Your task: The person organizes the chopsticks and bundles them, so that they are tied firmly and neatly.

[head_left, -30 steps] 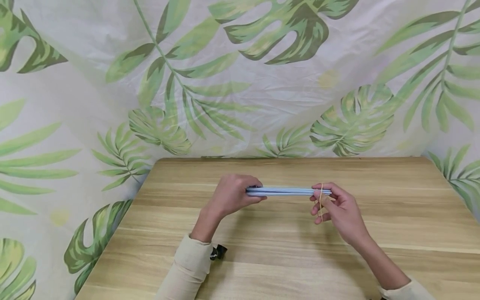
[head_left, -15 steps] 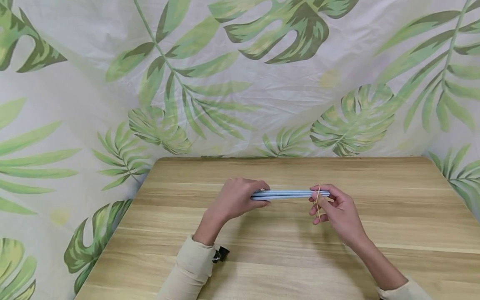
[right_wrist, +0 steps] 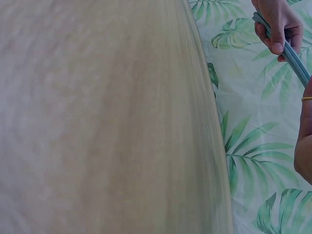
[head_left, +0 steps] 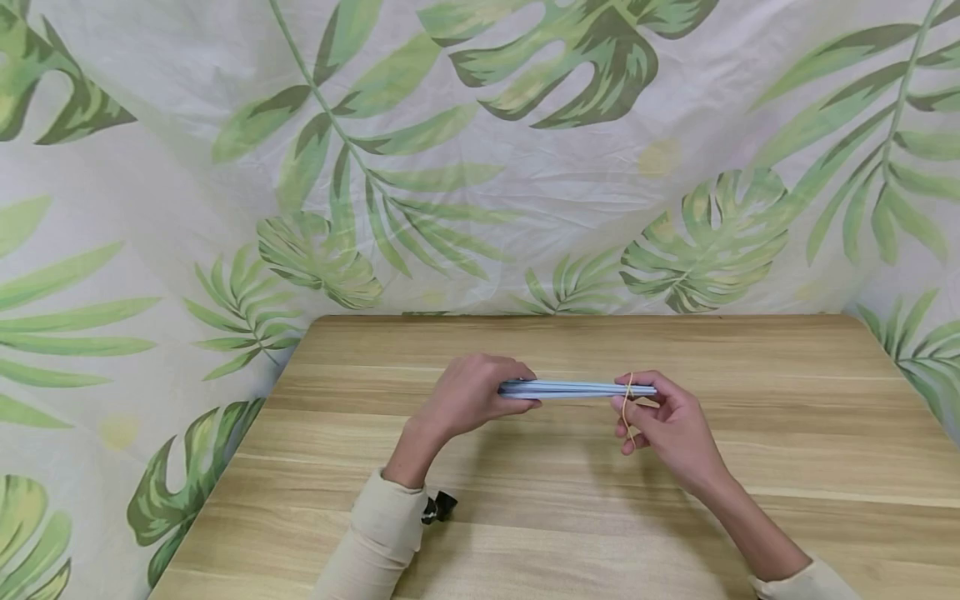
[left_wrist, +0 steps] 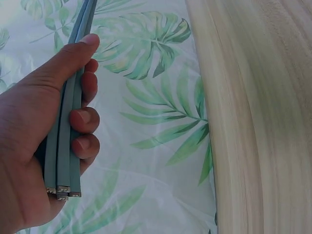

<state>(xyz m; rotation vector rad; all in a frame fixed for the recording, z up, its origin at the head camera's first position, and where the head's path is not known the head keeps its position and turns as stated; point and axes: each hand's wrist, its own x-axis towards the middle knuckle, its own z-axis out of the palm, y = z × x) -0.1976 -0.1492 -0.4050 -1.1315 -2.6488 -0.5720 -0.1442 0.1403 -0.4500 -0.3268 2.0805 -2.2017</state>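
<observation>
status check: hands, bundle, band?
Left hand grips blue strip bundle. Right hand pinches rubber band looped round bundle's other end. Nothing in the way.

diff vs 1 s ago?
The rubber band slid inward along the bundle of blue strips, drawn by the right hand, which moved left with it. The left hand still grips the other end, bundle level above the table.

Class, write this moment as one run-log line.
left hand: grips blue strips | right hand: holds rubber band round strips' end | table: beneath
</observation>
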